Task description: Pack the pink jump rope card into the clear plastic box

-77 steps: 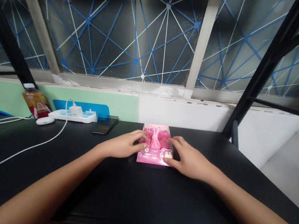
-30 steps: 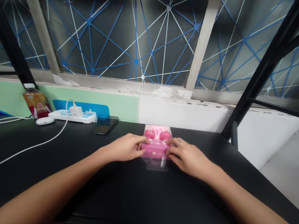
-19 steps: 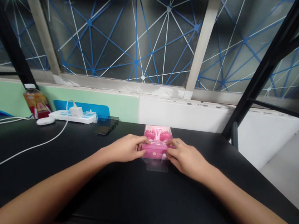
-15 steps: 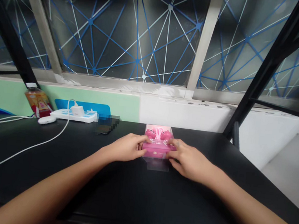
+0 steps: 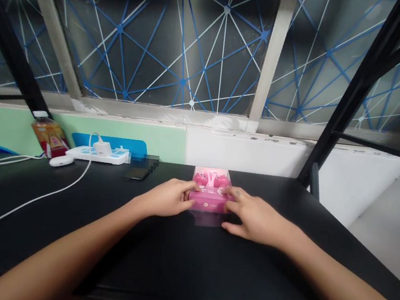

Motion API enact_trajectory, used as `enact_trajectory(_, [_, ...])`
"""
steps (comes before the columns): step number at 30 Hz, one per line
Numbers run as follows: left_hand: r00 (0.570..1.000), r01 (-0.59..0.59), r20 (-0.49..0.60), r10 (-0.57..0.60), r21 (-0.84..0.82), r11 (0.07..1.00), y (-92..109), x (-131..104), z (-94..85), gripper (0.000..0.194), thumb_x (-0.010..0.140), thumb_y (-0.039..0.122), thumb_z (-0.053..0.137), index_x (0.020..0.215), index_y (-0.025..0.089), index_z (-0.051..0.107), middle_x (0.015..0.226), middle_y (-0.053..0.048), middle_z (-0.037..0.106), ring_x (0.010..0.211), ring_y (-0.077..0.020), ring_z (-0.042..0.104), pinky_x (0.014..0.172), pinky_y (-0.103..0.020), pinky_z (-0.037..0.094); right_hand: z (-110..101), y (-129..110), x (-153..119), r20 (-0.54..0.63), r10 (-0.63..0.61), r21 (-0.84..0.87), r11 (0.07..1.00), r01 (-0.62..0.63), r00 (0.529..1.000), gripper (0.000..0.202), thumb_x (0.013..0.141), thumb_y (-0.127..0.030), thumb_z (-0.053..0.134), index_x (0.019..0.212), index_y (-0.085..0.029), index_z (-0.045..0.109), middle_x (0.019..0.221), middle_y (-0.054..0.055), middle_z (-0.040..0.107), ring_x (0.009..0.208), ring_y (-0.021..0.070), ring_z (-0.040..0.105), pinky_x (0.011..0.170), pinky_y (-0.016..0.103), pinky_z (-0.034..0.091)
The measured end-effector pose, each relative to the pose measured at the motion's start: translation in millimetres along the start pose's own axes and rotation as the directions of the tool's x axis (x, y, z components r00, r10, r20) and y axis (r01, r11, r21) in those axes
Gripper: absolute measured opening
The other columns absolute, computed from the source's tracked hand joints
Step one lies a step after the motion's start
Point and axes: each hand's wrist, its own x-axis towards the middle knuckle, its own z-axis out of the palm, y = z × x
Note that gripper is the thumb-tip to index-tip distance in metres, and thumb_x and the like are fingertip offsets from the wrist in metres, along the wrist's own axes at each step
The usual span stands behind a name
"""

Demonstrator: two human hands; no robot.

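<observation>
A pink package box (image 5: pixel 209 200) with a clear window lies on the black table. Behind the window show pink rounded items with a white-and-pink cord; their kind is not plain. At the box's near edge, a transparent plastic flap (image 5: pixel 208 219) spreads over the table. My left hand (image 5: pixel 169 197) is closed on the box's left side, thumb at the front and index finger on top. On the right side, my right hand (image 5: pixel 250 213) keeps its fingers bent against the top and front of the box. Its thumb points out near the flap, off the box.
To the left are a dark phone (image 5: pixel 142 170), partly blurred, a white power strip (image 5: pixel 112 158) with a charger (image 5: pixel 102 147), a white rounded case (image 5: pixel 62 161) and a drink bottle (image 5: pixel 50 135). A white cable (image 5: pixel 62 185) runs toward the front left. Black metal posts (image 5: pixel 346 99) frame the table.
My right thumb has moved down and away from the box's front. My left hand and the box stay almost where they were; the view has shifted slightly.
</observation>
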Motion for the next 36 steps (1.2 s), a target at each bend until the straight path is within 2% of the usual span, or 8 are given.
enact_trajectory(3, [1.000, 0.003, 0.013, -0.003, -0.004, 1.000, 1.1, -0.7, -0.7, 0.025, 0.093, 0.032, 0.048, 0.113, 0.023, 0.061, 0.071, 0.002, 0.061, 0.064, -0.0145, 0.058, 0.062, -0.027, 0.042, 2.2, 1.5, 3.2, -0.070, 0.044, 0.005, 0.999, -0.044, 0.997, 0.011, 0.092, -0.025, 0.050, 0.092, -0.019, 0.059, 0.104, 0.011, 0.062, 0.099, 0.0251, 0.059, 0.074, 0.037, 0.053])
enact_trajectory(6, [0.999, 0.020, -0.048, -0.017, 0.059, 0.998, 4.1, -0.8, 2.0, 0.030, 0.093, 0.041, 0.050, 0.114, 0.024, 0.062, 0.083, -0.001, 0.062, 0.074, -0.0170, 0.061, 0.071, -0.030, 0.047, 5.1, 6.0, 5.4, -0.124, 0.075, 0.065, 0.996, -0.067, 0.989, 0.004, 0.089, -0.019, 0.051, 0.090, -0.019, 0.055, 0.089, 0.007, 0.060, 0.088, 0.0220, 0.057, 0.067, 0.033, 0.051])
enact_trajectory(9, [0.987, 0.018, -0.159, 0.002, 0.120, 0.993, 5.3, 0.2, 7.0, 0.031, 0.088, 0.044, 0.058, 0.113, 0.026, 0.063, 0.110, -0.006, 0.058, 0.100, -0.0224, 0.060, 0.089, -0.036, 0.048, 7.2, 10.5, 5.7, -0.180, 0.096, 0.171, 0.983, -0.065, 0.979, 0.012, 0.087, -0.017, 0.056, 0.099, -0.019, 0.055, 0.092, 0.006, 0.060, 0.089, 0.0212, 0.056, 0.072, 0.034, 0.051])
enact_trajectory(14, [0.977, -0.001, -0.211, 0.018, 0.080, 0.997, 0.0, 2.5, 14.6, 0.018, 0.089, 0.033, 0.055, 0.104, 0.025, 0.060, 0.148, -0.005, 0.041, 0.137, -0.0281, 0.038, 0.112, -0.044, 0.034, 13.4, 15.3, 8.0, -0.242, 0.083, 0.274, 0.962, -0.013, 0.967, 0.021, 0.088, -0.015, 0.058, 0.108, -0.022, 0.059, 0.104, 0.007, 0.062, 0.096, 0.0214, 0.057, 0.085, 0.039, 0.049])
enact_trajectory(16, [0.982, 0.001, -0.186, 0.009, 0.052, 0.999, -1.3, 2.4, 15.4, 0.020, 0.090, 0.031, 0.053, 0.108, 0.025, 0.058, 0.148, -0.004, 0.043, 0.138, -0.0278, 0.038, 0.112, -0.046, 0.034, 16.7, 17.9, 9.2, -0.256, 0.080, 0.299, 0.954, 0.000, 0.963, 0.021, 0.088, -0.014, 0.058, 0.107, -0.022, 0.061, 0.106, 0.007, 0.064, 0.100, 0.0220, 0.057, 0.088, 0.040, 0.049])
enact_trajectory(20, [0.992, -0.009, -0.125, 0.009, -0.004, 1.000, -1.1, 0.6, 11.5, 0.029, 0.087, 0.025, 0.051, 0.116, 0.026, 0.056, 0.137, -0.004, 0.055, 0.129, -0.0248, 0.049, 0.106, -0.040, 0.042, 18.8, 22.0, 9.7, -0.271, 0.071, 0.343, 0.939, 0.027, 0.960, 0.022, 0.088, -0.013, 0.058, 0.107, -0.024, 0.064, 0.107, 0.006, 0.067, 0.103, 0.0224, 0.059, 0.091, 0.041, 0.049])
enact_trajectory(31, [0.995, -0.020, -0.103, 0.014, -0.054, 0.998, 4.6, -0.9, 5.0, 0.028, 0.080, 0.013, 0.049, 0.105, 0.023, 0.056, 0.128, -0.006, 0.057, 0.110, -0.0227, 0.058, 0.093, -0.038, 0.046, 5.1, 13.1, 6.3, -0.203, 0.079, 0.344, 0.939, -0.004, 0.976, 0.037, 0.079, -0.002, 0.053, 0.109, -0.022, 0.063, 0.113, 0.007, 0.065, 0.109, 0.0224, 0.058, 0.095, 0.042, 0.048])
enact_trajectory(36, [0.996, -0.068, -0.062, 0.062, -0.085, 0.994, 3.2, -1.9, 0.6, 0.030, 0.080, 0.012, 0.051, 0.106, 0.023, 0.057, 0.130, -0.007, 0.057, 0.115, -0.0225, 0.056, 0.095, -0.036, 0.045, 5.4, 14.7, 5.9, -0.187, 0.101, 0.323, 0.946, -0.036, 0.977, 0.022, 0.088, -0.017, 0.058, 0.109, -0.022, 0.063, 0.110, 0.008, 0.065, 0.104, 0.0225, 0.059, 0.089, 0.040, 0.050])
